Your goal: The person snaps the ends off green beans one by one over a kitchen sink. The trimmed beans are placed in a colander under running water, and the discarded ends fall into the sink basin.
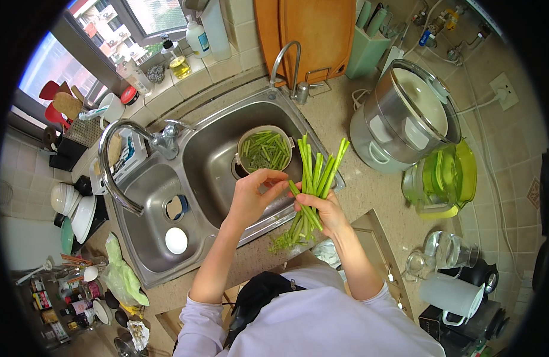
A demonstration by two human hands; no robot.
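Observation:
My right hand (326, 209) is closed around a bunch of green vegetable stems (319, 172), held over the near right edge of the sink. One stem lies slanted across the bunch, and the fingertips of my left hand (256, 192) are at its upper end; whether they pinch it I cannot tell. Beyond my hands, a round pot (238, 157) with two small handles stands in the larger basin (203, 169), with cut green pieces in water. Leafy trimmings (289, 238) lie on the counter edge below the bunch, partly behind the stems.
A chrome faucet (105, 165) arches over the smaller basin (156, 178), which holds a white round item (176, 241). An electric steamer (399, 116) and a green plastic container (448, 178) stand on the right. Orange cutting boards (314, 35) lean behind the sink. Bowls (83, 218) stand at left.

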